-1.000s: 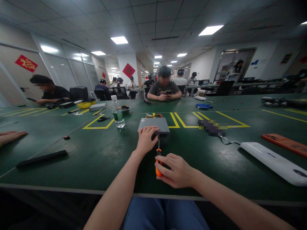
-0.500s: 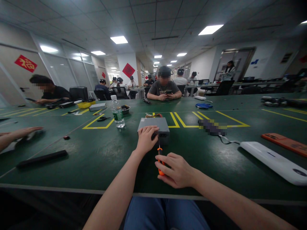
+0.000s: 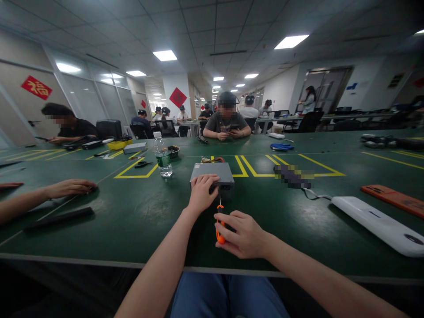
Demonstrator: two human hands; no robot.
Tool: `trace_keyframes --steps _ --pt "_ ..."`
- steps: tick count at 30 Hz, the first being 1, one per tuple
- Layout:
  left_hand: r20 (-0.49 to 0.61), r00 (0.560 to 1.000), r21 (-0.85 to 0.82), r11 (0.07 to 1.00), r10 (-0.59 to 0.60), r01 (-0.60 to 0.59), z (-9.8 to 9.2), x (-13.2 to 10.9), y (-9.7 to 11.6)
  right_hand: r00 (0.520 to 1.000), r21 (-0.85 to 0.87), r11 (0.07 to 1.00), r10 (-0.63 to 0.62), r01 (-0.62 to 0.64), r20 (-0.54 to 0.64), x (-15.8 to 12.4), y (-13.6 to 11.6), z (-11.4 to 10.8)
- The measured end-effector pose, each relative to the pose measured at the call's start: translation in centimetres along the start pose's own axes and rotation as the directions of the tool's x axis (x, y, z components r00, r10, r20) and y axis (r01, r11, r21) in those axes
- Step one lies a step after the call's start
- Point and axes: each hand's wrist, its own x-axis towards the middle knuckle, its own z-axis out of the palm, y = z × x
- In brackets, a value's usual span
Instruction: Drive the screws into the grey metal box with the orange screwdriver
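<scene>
A grey metal computer power supply unit (image 3: 215, 170) sits on the green table in front of me, with coloured wires (image 3: 213, 160) at its far side. My left hand (image 3: 203, 189) grips its near left part, fingers over the top edge and thumb by the near face. My right hand (image 3: 240, 234) is closed on the orange and black handle of a screwdriver (image 3: 220, 227). The shaft points away from me to the near face of the unit, close to my left thumb. Where the tip meets it is too small to make out.
A water bottle (image 3: 163, 157) stands left of the unit, before a small bowl (image 3: 173, 152). A co-worker's hand (image 3: 71, 188) reaches in from the left, near a black bar (image 3: 59, 218). At right lie a white power bank (image 3: 377, 225) and an orange phone (image 3: 394, 198).
The screwdriver's handle has turned, and its butt end has shifted slightly left. My left hand and the unit stay put. The co-worker's hand at left has reached further right across the table.
</scene>
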Motion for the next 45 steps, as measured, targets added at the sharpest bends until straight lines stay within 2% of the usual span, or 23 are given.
trace_keyframes --steps 4,11,18,24,30,37,45 --pt "0.0 1.0 0.0 1.0 0.004 -0.004 0.02 -0.01 -0.04 0.998 0.033 0.999 0.04 -0.038 -0.047 -0.16 0.08 0.3" --pt "-0.008 1.0 -0.002 1.0 0.005 -0.005 0.06 -0.11 -0.05 0.998 0.067 0.998 0.012 -0.016 0.059 0.28 -0.01 -0.37" --pt "-0.007 1.0 -0.013 1.0 0.013 -0.013 0.03 -0.09 -0.13 1.0 0.056 0.998 0.019 -0.019 0.007 -0.19 0.06 0.26" --pt "-0.015 1.0 -0.019 1.0 0.005 -0.005 0.05 -0.07 -0.01 0.995 0.087 0.996 0.014 -0.023 0.097 0.19 -0.05 -0.35" --pt "-0.016 1.0 -0.01 1.0 -0.005 0.004 0.08 -0.07 -0.05 0.999 0.034 0.999 0.016 -0.017 0.031 -0.08 -0.01 0.13" --pt "-0.019 1.0 -0.015 1.0 0.005 -0.006 0.25 -0.05 -0.21 0.991 0.076 0.997 0.024 -0.035 0.135 -0.01 -0.04 -0.35" --pt "-0.012 1.0 -0.019 1.0 0.008 -0.009 0.18 -0.06 -0.25 1.0 0.034 0.999 -0.002 0.001 0.018 -0.3 0.0 0.26"
